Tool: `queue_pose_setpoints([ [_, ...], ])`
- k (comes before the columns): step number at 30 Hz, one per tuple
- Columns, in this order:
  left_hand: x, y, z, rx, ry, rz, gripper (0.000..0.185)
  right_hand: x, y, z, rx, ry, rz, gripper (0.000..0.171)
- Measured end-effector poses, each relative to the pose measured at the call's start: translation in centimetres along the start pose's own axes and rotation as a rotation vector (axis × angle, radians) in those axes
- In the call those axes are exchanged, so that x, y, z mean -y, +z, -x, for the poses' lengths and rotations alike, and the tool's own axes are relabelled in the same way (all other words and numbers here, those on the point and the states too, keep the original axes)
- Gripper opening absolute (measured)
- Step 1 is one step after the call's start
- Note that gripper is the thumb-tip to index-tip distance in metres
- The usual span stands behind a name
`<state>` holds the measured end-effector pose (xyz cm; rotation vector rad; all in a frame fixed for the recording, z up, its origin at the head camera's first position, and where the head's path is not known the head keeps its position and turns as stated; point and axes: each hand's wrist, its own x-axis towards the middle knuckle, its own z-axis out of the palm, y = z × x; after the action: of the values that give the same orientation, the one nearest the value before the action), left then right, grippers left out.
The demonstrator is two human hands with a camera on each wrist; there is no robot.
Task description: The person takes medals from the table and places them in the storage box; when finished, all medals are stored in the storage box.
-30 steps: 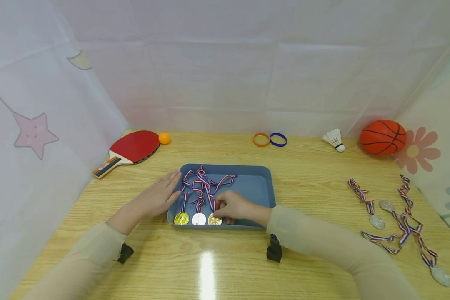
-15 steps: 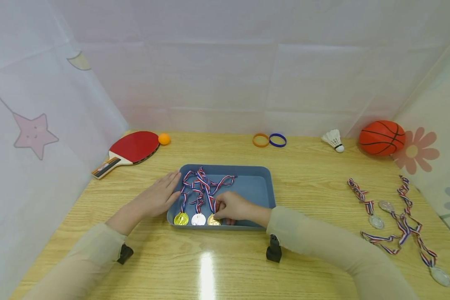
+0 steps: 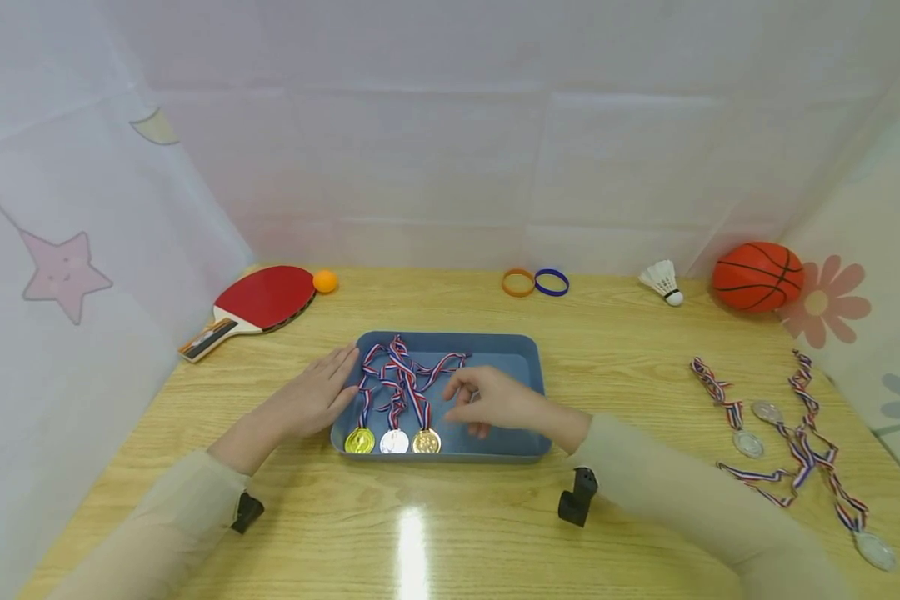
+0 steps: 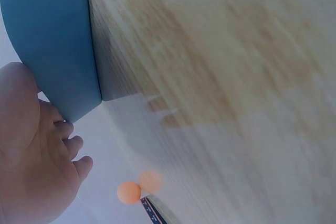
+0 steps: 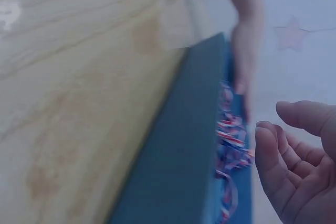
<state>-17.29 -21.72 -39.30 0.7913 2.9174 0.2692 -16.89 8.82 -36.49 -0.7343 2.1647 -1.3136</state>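
Left hand [image 3: 311,402] flat, fingers straight, pressed against blue tray's [image 3: 528,367] left wall | Right hand [image 3: 495,402] hovered over tray — fingers loosely curled, holding nothing | Three medals [image 3: 394,441] lined along tray's near edge, ribbons [image 3: 405,375] tangled behind | Tray mid-worktop [image 3: 420,517] — no legible writing.

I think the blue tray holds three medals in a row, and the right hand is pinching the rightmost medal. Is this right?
Not quite. The tray does hold three medals in a row, but the right hand pinches nothing: it hovers above the tray with relaxed fingers, apart from the rightmost medal. The head view shows this.
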Motion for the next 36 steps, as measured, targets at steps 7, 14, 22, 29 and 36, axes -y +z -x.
queue_pose_setpoints([
  [7, -0.1, -0.1, 0.0, -0.003, 0.005, -0.003, 0.062, 0.3, -4.7, 4.3, -0.125, -0.074, -0.044, 0.024],
  [14, -0.1, -0.1, 0.1, -0.003, 0.004, -0.002, 0.062, -1.1, -8.8, 9.4, -0.319, 0.012, -0.018, 0.030],
  [22, -0.1, 0.0, 0.0, -0.005, 0.008, -0.002, 0.061, -4.7, -12.6, 15.6, -0.484, 0.048, 0.098, 0.027],
  [29, -0.2, -0.2, 0.1, -0.013, 0.013, 0.008, 0.061, -8.8, -14.4, 20.2, -0.561, 0.076, 0.180, 0.018],
  [36, 0.0, 0.1, 0.1, -0.034, 0.030, 0.017, 0.060, -12.3, -15.4, 23.5, -0.540, 0.140, 0.309, 0.033],
])
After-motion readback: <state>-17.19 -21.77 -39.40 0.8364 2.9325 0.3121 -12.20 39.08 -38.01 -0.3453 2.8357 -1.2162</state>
